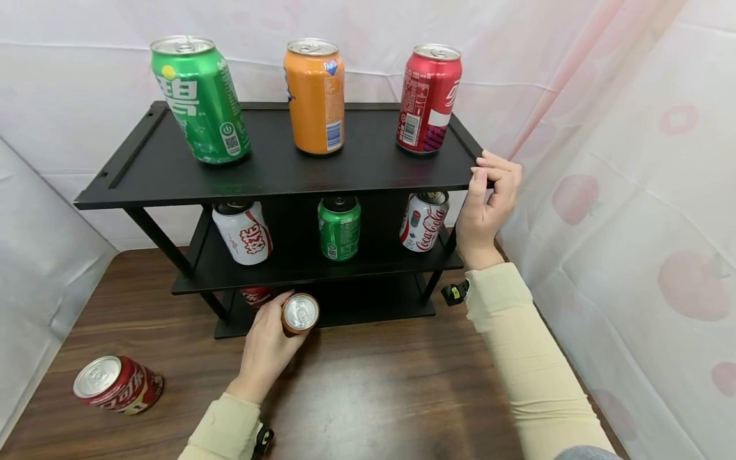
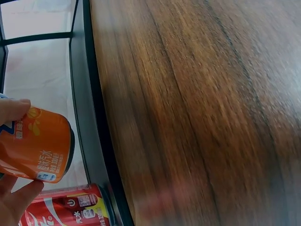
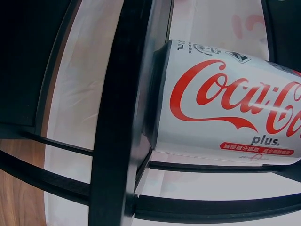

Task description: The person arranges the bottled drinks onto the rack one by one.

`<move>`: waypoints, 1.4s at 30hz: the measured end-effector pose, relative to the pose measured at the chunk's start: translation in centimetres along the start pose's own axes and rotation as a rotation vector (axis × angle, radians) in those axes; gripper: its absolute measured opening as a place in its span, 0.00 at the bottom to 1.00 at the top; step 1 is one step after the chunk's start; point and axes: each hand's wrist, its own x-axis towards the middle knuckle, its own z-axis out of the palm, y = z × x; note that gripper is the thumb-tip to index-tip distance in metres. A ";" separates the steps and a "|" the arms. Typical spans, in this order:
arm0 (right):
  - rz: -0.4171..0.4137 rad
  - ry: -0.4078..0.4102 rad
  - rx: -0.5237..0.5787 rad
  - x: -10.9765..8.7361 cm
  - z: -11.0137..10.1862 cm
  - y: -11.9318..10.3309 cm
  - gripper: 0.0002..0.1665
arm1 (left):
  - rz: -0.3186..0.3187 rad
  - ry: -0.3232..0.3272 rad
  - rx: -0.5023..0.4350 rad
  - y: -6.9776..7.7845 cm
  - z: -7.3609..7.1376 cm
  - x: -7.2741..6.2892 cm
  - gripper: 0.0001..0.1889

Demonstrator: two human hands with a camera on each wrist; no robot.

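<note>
My left hand (image 1: pixel 269 342) grips an orange soda can (image 1: pixel 301 312) at the front edge of the bottom shelf. In the left wrist view, thumb and fingers wrap the orange can (image 2: pixel 42 146), close beside a red can (image 2: pixel 70 209) standing on that shelf. My right hand (image 1: pixel 489 198) holds the right front corner of the black rack's top shelf (image 1: pixel 368 172). Nearest below it, a white Coca-Cola can (image 1: pixel 424 222) stands on the middle shelf; its red lettering fills the right wrist view.
On the top shelf stand a green can (image 1: pixel 201 102), an orange Fanta can (image 1: pixel 314 96) and a red can (image 1: pixel 428 99). The middle shelf also bears a white can (image 1: pixel 244 235) and a green Sprite can (image 1: pixel 339 230). A dark red can (image 1: pixel 123 386) is on the wooden table (image 1: pixel 402 396) at left.
</note>
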 end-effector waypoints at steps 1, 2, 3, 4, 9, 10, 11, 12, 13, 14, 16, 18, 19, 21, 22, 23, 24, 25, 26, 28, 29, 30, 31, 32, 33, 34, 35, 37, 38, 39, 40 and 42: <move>0.000 0.000 -0.002 0.0 0.0 -0.2 0.17 | 0.004 0.004 -0.001 0.0 0.1 0.1 0.45; 0.000 0.001 -0.003 0.1 0.1 -0.4 0.17 | 0.009 0.009 -0.003 0.0 0.3 0.2 0.45; 0.001 0.002 -0.003 0.1 0.1 -0.6 0.17 | 0.010 0.010 -0.004 0.0 0.4 0.2 0.45; 0.001 0.002 -0.002 0.2 0.1 -0.8 0.17 | 0.011 0.010 -0.007 0.1 0.5 0.3 0.45; -0.004 0.002 0.003 0.3 0.3 -1.4 0.17 | -0.022 -0.021 -0.010 0.3 0.8 0.7 0.43; -0.005 0.002 0.002 0.2 0.3 -1.4 0.17 | -0.029 -0.029 -0.007 0.3 0.9 0.8 0.43; -0.006 0.002 0.000 0.2 0.3 -1.3 0.17 | -0.034 -0.038 -0.004 0.3 0.9 0.9 0.43; -0.005 0.002 -0.001 0.2 0.3 -1.2 0.17 | -0.036 -0.047 -0.001 0.4 1.0 1.0 0.43; -0.004 0.003 -0.002 0.2 0.2 -1.1 0.18 | -0.037 -0.054 0.004 0.4 1.1 1.1 0.42; -0.003 0.004 -0.003 0.2 0.2 -1.0 0.18 | -0.036 -0.061 0.008 0.4 1.2 1.2 0.42; -0.001 0.006 -0.002 0.2 0.2 -0.7 0.18 | -0.028 -0.068 0.017 0.4 1.4 1.4 0.42; 0.001 0.005 -0.001 0.2 0.2 -0.5 0.18 | -0.018 -0.065 0.023 0.5 1.6 1.7 0.41; 0.002 0.005 -0.001 0.1 0.2 -0.5 0.18 | -0.015 -0.061 0.025 0.5 1.7 1.9 0.41; 0.003 0.003 0.000 0.1 0.2 -0.4 0.18 | -0.006 -0.055 0.031 0.5 1.9 2.1 0.40; 0.004 0.003 0.001 0.1 0.2 -0.5 0.18 | -0.004 -0.054 0.035 0.5 2.0 2.2 0.40; 0.004 0.005 0.001 0.1 0.2 -0.5 0.18 | -0.004 -0.056 0.037 0.5 2.1 2.3 0.39; 0.005 0.007 0.003 0.1 0.3 -0.5 0.18 | -0.004 -0.061 0.040 0.5 2.2 2.3 0.39; 0.006 0.009 0.004 0.1 0.3 -0.6 0.18 | -0.006 -0.067 0.042 0.5 2.3 2.3 0.39; 0.006 0.010 0.004 0.0 0.3 -0.7 0.18 | -0.010 -0.076 0.044 0.5 2.4 2.4 0.39; 0.004 0.011 0.003 0.0 0.4 -0.7 0.18 | -0.022 -0.091 0.045 0.5 2.6 2.4 0.40; 0.004 0.010 0.002 0.0 0.4 -0.8 0.18 | -0.028 -0.099 0.046 0.5 2.7 2.4 0.40; 0.004 0.007 0.003 0.0 0.4 -0.8 0.18 | -0.034 -0.105 0.044 0.5 2.8 2.4 0.40; 0.004 0.005 0.002 0.0 0.4 -0.8 0.18 | -0.042 -0.110 0.041 0.5 2.9 2.5 0.40; 0.005 0.004 0.001 0.0 0.4 -0.8 0.18 | -0.046 -0.116 0.038 0.5 3.0 2.5 0.40; 0.006 0.003 -0.001 0.0 0.4 -0.8 0.18 | -0.050 -0.121 0.036 0.5 3.0 2.6 0.40; 0.008 0.003 -0.002 0.0 0.4 -0.8 0.18 | -0.056 -0.126 0.033 0.5 3.1 2.6 0.39; 0.011 0.002 -0.003 0.0 0.4 -0.8 0.18 | -0.062 -0.129 0.030 0.5 3.2 2.7 0.39; 0.015 0.004 -0.007 0.0 0.3 -0.8 0.18 | -0.068 -0.136 0.025 0.6 3.3 2.9 0.37; 0.016 0.004 -0.008 0.1 0.3 -0.8 0.18 | -0.068 -0.140 0.024 0.7 3.4 3.0 0.37; 0.017 0.005 -0.009 0.1 0.3 -0.8 0.18 | -0.069 -0.142 0.023 0.7 3.5 3.1 0.37; 0.018 0.005 -0.009 0.1 0.3 -0.8 0.18 | -0.066 -0.147 0.024 0.8 3.6 3.2 0.37; 0.017 0.006 -0.009 0.0 0.2 -0.7 0.18 | -0.059 -0.155 0.026 0.8 3.8 3.3 0.36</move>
